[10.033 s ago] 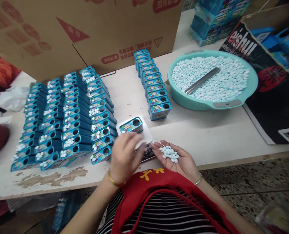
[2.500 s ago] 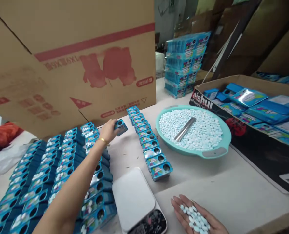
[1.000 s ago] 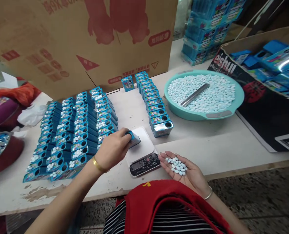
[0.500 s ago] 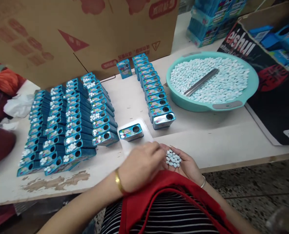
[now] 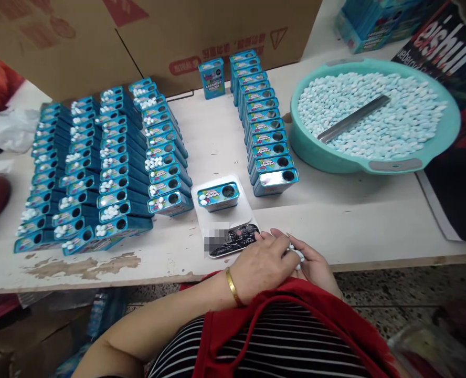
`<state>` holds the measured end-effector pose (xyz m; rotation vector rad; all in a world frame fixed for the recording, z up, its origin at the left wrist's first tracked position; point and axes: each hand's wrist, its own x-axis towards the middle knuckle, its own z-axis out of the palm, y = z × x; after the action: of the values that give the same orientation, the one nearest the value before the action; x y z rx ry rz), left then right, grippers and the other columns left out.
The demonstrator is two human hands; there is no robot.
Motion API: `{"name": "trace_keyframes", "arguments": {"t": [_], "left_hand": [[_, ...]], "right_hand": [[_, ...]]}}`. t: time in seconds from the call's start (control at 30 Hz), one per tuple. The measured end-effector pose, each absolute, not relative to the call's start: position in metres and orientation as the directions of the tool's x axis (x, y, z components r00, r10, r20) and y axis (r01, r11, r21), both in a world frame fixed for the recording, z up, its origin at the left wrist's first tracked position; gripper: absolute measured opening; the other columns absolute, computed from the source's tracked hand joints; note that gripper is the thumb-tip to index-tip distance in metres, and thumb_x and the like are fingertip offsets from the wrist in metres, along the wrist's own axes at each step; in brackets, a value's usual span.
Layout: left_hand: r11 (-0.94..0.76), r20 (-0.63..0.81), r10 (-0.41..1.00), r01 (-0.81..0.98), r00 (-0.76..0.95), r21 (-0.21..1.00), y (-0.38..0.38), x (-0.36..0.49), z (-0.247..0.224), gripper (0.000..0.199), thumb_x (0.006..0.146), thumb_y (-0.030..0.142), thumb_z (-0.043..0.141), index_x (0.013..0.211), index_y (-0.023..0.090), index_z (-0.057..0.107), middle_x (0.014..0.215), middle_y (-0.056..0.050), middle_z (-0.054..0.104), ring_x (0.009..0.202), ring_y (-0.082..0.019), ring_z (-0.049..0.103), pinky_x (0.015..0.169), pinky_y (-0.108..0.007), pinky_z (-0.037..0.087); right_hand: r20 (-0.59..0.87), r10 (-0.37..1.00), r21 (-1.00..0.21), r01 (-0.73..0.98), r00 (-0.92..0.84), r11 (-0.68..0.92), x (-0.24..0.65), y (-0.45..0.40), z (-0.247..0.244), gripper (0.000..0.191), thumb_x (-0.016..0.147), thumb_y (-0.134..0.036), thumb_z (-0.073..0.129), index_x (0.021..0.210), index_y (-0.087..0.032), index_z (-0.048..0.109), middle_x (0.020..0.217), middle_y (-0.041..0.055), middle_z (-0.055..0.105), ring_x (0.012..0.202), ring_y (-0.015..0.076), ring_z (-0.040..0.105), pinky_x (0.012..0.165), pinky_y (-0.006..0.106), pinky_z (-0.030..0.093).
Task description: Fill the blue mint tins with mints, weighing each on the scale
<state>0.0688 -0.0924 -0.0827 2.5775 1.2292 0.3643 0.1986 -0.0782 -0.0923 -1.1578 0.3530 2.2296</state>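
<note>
Small pale-blue candies point(image 5: 298, 256) lie in the cupped palm of my right hand point(image 5: 317, 262), low in the head view by the table's front edge. Over that palm reaches my left hand point(image 5: 262, 268), its fingers bent together at the candies. Its fingertips are partly hidden, so anything pinched there does not show. Just beyond my hands, a white kitchen scale point(image 5: 245, 207) with a black panel carries an upright blue tin point(image 5: 217, 195). That tin has a round hole in its top, with a couple of candies lying beside the hole.
A turquoise basin point(image 5: 335, 163) full of candies, with a metal scoop point(image 5: 353, 119) on top, stands at right. Several rows of blue tins point(image 5: 126, 226), many topped with candies, fill the left. Another row point(image 5: 276, 181) lies beside the basin. A cardboard box point(image 5: 178, 31) stands behind.
The camera view has shifted, so the table things appear higher up. My left hand has moved right onto the candies in my right palm, uncovering the scale's panel.
</note>
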Motion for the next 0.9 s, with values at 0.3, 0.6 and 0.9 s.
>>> {"name": "trace_keyframes", "arguments": {"t": [0.3,0.6,0.9], "left_hand": [[-0.491,0.359,0.868,0.698,0.342,0.522,-0.088,-0.012,-0.042,0.024,0.09,0.017,0.049,0.114,0.016,0.052,0.101,-0.008,0.06,0.09,-0.014,0.057,0.077,-0.028,0.051],[-0.406,0.181,0.912,0.87,0.368,0.28,-0.053,-0.086,-0.017,0.018,0.09,0.025,0.051,0.105,0.018,0.059,0.095,-0.006,0.059,0.087,-0.017,0.055,0.075,-0.032,0.044],[-0.51,0.163,0.858,0.847,0.487,0.152,-0.02,-0.056,-0.014,0.018,0.093,0.03,0.046,0.094,0.018,0.06,0.086,-0.004,0.062,0.078,-0.017,0.054,0.066,-0.032,0.034]], "right_hand": [[-0.737,0.457,-0.054,-0.632,-0.497,-0.773,0.19,-0.074,-0.093,0.027,0.089,-0.019,0.045,0.103,-0.012,0.067,0.108,0.0124,0.071,0.109,0.0213,0.063,0.097,0.036,0.049],[-0.718,0.46,-0.035,-0.633,-0.523,-0.773,0.183,-0.068,-0.091,0.027,0.088,-0.019,0.047,0.106,-0.01,0.064,0.112,0.0132,0.069,0.119,0.0231,0.056,0.1,0.035,0.048],[-0.694,0.466,-0.017,-0.635,-0.548,-0.772,0.167,-0.056,-0.082,0.029,0.089,-0.018,0.042,0.104,-0.007,0.063,0.107,0.0153,0.07,0.109,0.023,0.063,0.095,0.035,0.05]]}}
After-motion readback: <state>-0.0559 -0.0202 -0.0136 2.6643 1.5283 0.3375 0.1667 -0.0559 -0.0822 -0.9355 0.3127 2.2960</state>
